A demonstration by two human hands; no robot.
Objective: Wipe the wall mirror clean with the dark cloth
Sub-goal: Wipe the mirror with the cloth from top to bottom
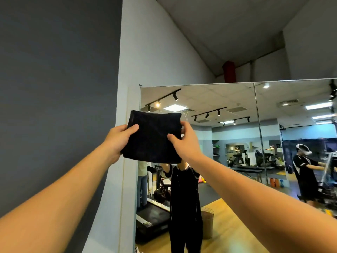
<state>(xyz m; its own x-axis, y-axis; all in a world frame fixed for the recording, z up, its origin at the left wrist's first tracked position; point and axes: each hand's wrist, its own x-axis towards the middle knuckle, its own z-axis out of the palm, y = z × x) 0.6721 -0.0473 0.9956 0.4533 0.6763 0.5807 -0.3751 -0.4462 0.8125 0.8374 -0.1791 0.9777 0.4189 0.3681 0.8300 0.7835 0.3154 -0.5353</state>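
Both hands are raised before the wall mirror, and the folded dark cloth is held up between them. Its left edge is gripped by the left hand, thumb laid across the front; its right edge is pinched by the right hand. The fingers behind the fabric are hidden. Whether the mirror's upper left area is touched by the cloth cannot be told. The reflected person's head is covered by the cloth, and the mirror is cut off at the right.

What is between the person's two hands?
In the head view, the folded dark cloth spans between the left hand and the right hand, both gripping its edges before the wall mirror.
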